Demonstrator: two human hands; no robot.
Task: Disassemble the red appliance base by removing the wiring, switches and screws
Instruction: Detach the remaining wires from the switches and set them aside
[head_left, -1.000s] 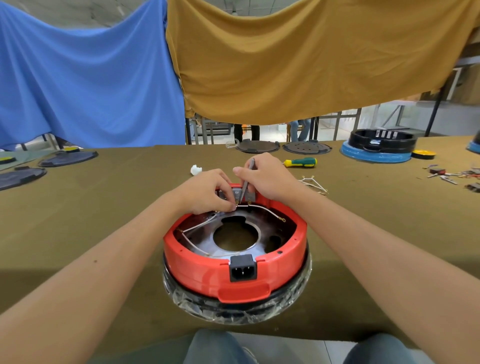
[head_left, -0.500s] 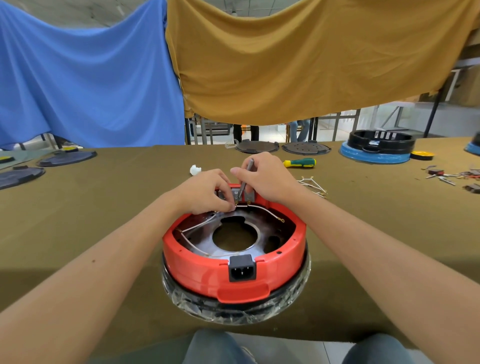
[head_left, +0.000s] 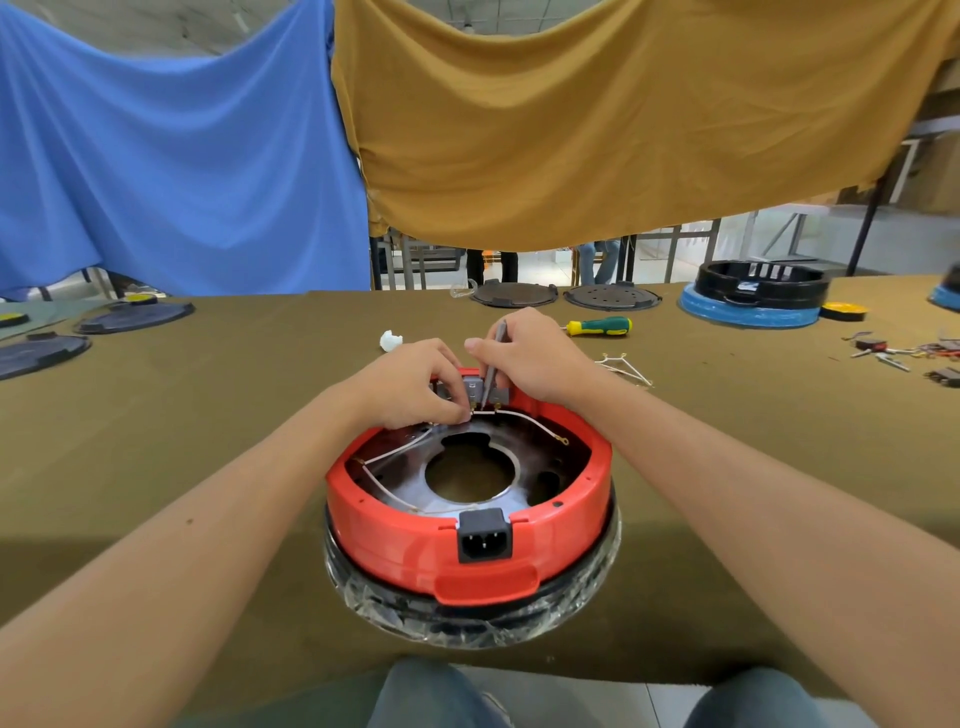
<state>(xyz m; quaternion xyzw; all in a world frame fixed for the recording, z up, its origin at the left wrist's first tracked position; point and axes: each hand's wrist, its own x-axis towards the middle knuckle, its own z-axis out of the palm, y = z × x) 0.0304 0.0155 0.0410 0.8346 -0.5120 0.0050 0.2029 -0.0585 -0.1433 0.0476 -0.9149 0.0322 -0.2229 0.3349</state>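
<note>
Hands at the switch, barely changed from a second ago.
Right hand (head_left: 524, 353) pinches a thin tool (head_left: 492, 370) against the switch (head_left: 475, 387) on the red base (head_left: 415, 540); left hand (head_left: 415, 382) fingers pinch a wire (head_left: 524, 422).

Your red appliance base (head_left: 415, 540) sits open side up on a black, plastic-wrapped ring (head_left: 467, 623), its black power socket (head_left: 482, 535) on the near wall, well short of your fingers. Thin white wires (head_left: 530, 423) curve across the grey metal plate (head_left: 467, 499) around its round centre hole, one end touching your left fingertips (head_left: 460, 413). The grey switch block (head_left: 475, 388) stands at the far rim, between your two sets of fingers, where a slim grey tool (head_left: 492, 364) pinched in your right fingers points down.
</note>
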